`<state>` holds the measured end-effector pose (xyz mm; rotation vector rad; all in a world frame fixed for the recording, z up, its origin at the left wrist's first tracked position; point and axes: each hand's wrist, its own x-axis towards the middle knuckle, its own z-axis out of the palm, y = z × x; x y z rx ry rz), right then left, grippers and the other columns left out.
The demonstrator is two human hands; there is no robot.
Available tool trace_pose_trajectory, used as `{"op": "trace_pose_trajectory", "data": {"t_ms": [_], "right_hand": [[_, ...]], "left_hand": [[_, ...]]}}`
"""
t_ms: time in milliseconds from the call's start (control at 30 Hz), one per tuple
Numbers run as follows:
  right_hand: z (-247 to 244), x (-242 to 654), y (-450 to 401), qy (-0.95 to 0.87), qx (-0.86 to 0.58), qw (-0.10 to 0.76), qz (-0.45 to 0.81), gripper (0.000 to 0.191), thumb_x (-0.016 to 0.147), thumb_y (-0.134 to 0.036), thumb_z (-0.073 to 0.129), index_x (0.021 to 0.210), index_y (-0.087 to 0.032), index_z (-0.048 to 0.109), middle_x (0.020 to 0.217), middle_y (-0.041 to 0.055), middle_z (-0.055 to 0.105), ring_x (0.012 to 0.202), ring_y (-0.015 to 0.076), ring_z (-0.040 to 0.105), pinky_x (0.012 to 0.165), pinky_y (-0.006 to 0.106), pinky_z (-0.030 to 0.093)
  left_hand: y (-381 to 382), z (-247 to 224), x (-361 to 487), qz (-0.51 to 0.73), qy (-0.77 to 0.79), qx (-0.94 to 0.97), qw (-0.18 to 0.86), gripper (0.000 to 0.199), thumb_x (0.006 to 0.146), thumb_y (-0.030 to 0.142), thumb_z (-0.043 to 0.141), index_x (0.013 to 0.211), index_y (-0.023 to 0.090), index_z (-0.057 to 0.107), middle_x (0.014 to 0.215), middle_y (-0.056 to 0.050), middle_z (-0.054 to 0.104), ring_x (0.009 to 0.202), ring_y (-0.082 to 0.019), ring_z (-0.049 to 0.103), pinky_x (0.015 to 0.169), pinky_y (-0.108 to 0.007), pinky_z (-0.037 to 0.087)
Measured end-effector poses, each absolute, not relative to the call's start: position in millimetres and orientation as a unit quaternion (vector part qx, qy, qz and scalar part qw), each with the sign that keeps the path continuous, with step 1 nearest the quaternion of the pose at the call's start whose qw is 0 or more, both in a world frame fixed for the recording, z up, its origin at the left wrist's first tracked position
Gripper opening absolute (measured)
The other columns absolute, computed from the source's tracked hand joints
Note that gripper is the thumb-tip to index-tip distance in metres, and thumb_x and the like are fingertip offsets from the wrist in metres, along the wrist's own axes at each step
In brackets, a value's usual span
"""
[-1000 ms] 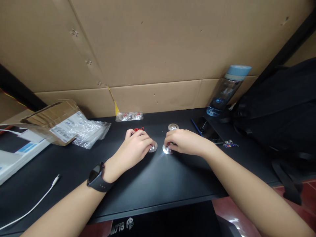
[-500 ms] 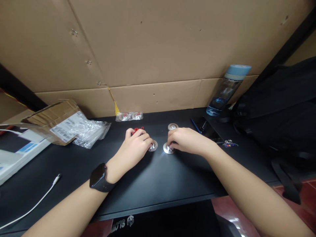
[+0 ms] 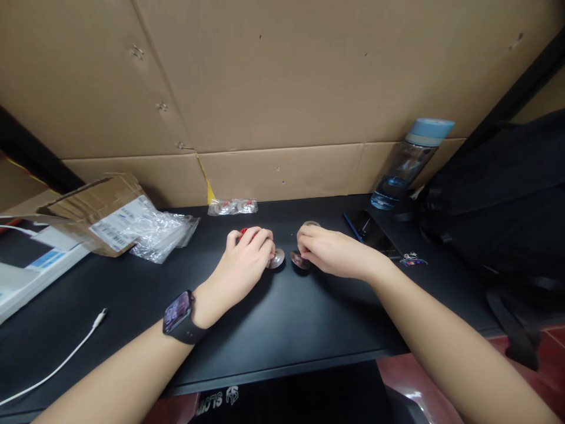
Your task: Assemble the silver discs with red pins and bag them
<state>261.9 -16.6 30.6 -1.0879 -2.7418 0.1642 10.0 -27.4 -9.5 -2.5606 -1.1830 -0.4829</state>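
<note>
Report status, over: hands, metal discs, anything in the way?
Left hand gripping left disc. Right hand gripping right disc. Those discs apart. Third disc partly hidden behind right hand.

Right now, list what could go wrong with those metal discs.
The left disc and right disc are close together and might knock. The red cord, partly hidden by the left hand, could snag. The right hand, partly covering the rear disc from view, may bump it.

A desk nook, home or office unclear: flat black tabletop (image 3: pixel 286 318) backed by tan cardboard sheeting (image 3: pixel 282 88), clear blue-capped cylindrical bottle (image 3: pixel 399 171), black fabric bag (image 3: pixel 498 194), red floor tiles (image 3: pixel 554 344)
</note>
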Motion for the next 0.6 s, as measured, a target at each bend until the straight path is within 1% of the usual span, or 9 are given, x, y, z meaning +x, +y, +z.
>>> {"op": "trace_pose_trajectory", "data": {"t_ms": [167, 333, 467, 600], "right_hand": [[34, 258, -18, -0.912, -0.369, 0.170, 0.046, 0.012, 0.102, -0.016, 0.048, 0.096, -0.021, 0.056, 0.109, 0.0089, 0.061, 0.097, 0.0228, 0.060, 0.084, 0.036, 0.051], [33, 258, -17, -0.909, -0.371, 0.188, 0.037, 0.012, 0.102, -0.015, 0.046, 0.096, -0.021, 0.055, 0.113, 0.0098, 0.061, 0.101, 0.0240, 0.059, 0.089, 0.038, 0.050], [36, 258, -17, -0.897, -0.379, 0.221, 0.056, 0.011, 0.102, -0.016, 0.047, 0.094, -0.021, 0.054, 0.115, 0.0102, 0.061, 0.105, 0.0242, 0.059, 0.093, 0.039, 0.050], [38, 253, -19, -0.884, -0.363, 0.278, 0.095, 0.012, 0.101, -0.016, 0.047, 0.093, -0.022, 0.054, 0.115, 0.0099, 0.061, 0.106, 0.0233, 0.058, 0.095, 0.038, 0.049]], "left_hand": [[-30, -3, 11, -0.199, -0.405, -0.885, 0.112, 0.014, 0.105, 0.019, 0.048, 0.100, 0.021, 0.061, 0.129, -0.011, 0.066, 0.125, -0.029, 0.053, 0.095, -0.049, 0.028], [-30, 3, 10, -0.243, -0.435, -0.864, 0.065, 0.014, 0.105, 0.021, 0.049, 0.099, 0.022, 0.062, 0.131, -0.009, 0.063, 0.123, -0.027, 0.053, 0.092, -0.046, 0.029], [-27, 5, 8, -0.277, -0.476, -0.834, 0.009, 0.015, 0.105, 0.026, 0.049, 0.099, 0.023, 0.062, 0.128, -0.008, 0.062, 0.120, -0.027, 0.053, 0.090, -0.045, 0.031], [-26, 5, 9, -0.303, -0.490, -0.815, -0.066, 0.017, 0.106, 0.032, 0.046, 0.102, 0.024, 0.061, 0.126, -0.006, 0.060, 0.117, -0.026, 0.052, 0.091, -0.044, 0.033]]}}
